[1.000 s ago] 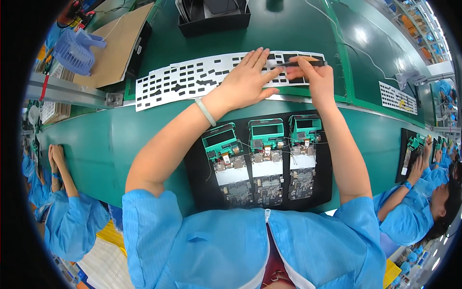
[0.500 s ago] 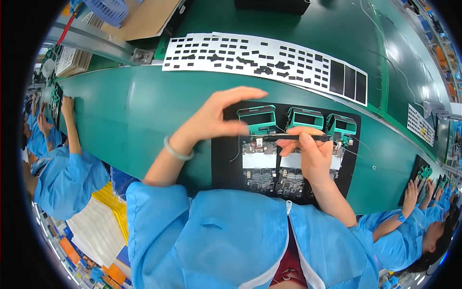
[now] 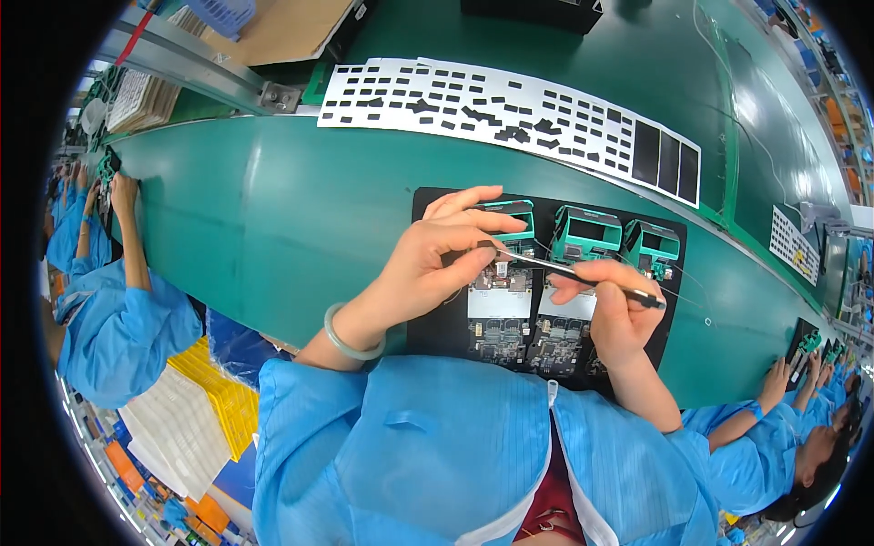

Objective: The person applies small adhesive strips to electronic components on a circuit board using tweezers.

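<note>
My right hand (image 3: 624,314) grips slim black tweezers (image 3: 557,267) with a silver tip, slanting up to the left. At that tip, the thumb and forefinger of my left hand (image 3: 423,268) pinch a small dark piece (image 3: 489,248), too small to make out fully. Both hands are over a black mat (image 3: 435,323) holding three green-framed units. The left green frame (image 3: 522,217) is partly behind my left fingers; the middle frame (image 3: 587,234) and right frame (image 3: 654,241) stand beside it. Below them lie circuit boards (image 3: 499,341) with white panels, the right one mostly covered by my right hand.
Beyond the mat, a white sheet (image 3: 364,116) carries rows of black stickers, several of them loose or crooked. A metal rail (image 3: 196,68) crosses the upper left. People in blue smocks work on both sides. Yellow crates (image 3: 214,382) stand at lower left.
My left hand has closed from a spread shape into a pinch at the tweezers' tip. The tweezers have tilted, their rear end lower and further right.
</note>
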A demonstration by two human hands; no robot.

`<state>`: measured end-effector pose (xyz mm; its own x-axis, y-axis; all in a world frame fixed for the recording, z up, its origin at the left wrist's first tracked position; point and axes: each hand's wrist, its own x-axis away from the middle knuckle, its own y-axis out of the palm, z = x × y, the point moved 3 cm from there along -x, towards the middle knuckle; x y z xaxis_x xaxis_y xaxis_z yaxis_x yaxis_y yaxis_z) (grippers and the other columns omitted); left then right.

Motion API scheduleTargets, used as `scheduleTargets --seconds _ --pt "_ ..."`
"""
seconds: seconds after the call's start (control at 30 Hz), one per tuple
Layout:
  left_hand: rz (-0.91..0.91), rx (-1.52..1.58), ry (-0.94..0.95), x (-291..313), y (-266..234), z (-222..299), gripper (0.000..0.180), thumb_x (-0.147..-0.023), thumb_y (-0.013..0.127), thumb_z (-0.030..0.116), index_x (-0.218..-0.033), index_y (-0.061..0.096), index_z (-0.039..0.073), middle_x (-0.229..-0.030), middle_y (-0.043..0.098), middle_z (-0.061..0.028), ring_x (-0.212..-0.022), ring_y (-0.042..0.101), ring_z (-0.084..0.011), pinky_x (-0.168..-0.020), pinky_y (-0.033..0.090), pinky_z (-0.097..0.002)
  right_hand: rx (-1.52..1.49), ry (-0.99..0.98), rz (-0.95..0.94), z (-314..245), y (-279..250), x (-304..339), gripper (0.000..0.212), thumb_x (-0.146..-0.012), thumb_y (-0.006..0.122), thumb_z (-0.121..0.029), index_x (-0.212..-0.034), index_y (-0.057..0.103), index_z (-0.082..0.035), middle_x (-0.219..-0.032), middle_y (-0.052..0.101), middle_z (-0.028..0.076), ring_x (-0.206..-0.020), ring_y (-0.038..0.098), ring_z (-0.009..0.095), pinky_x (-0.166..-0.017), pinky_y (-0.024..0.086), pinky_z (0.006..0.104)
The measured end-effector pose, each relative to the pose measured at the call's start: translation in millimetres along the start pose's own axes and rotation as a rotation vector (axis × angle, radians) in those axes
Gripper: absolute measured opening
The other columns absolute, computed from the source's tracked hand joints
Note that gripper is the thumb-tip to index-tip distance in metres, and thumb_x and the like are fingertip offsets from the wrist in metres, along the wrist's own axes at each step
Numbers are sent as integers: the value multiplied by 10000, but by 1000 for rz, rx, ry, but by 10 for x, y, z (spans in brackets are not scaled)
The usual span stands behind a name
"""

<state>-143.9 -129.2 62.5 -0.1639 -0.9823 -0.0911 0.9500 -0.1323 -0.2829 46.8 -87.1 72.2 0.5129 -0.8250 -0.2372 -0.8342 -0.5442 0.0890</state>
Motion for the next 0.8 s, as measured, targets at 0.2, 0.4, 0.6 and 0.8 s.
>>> scheduleTargets --seconds 0.2,0.4,0.6,0.8 --pt "77 -8 -23 30 -1 -15 196 -768 489 52 -900 624 0 -1160 505 -119 -1222 284 -291 -978 216 -401 115 -45 -118 -69 56 -34 206 -815 394 -14 -903 544 97 -687 597 189 -658 620 253 -685 500 352" --pt "-20 64 39 103 -119 -142 739 -743 569 133 -1337 141 32 -1360 221 -162 -1273 182 -275 -1030 116 -372 -227 349 46 248 -74 -136 245 -854 435 -128 -891 542 89 -636 594 166 -648 620 241 -832 433 412" --pt "-9 32 2 47 -140 -212 950 -571 733 78 -1334 167 72 -1289 355 -136 -1201 331 -253 -998 250 -356 -216 329 29 269 -66 -158 269 -848 470 -155 -899 545 98 -843 598 206 -593 612 232 -648 486 336" --pt "4 29 6 41 -139 -227 960 -548 742 55 -1330 186 82 -1239 423 -115 -1156 394 -244 -977 292 -354 -218 330 7 279 -64 -171 255 -847 474 -149 -897 549 89 -853 598 207 -594 611 230 -609 491 319"
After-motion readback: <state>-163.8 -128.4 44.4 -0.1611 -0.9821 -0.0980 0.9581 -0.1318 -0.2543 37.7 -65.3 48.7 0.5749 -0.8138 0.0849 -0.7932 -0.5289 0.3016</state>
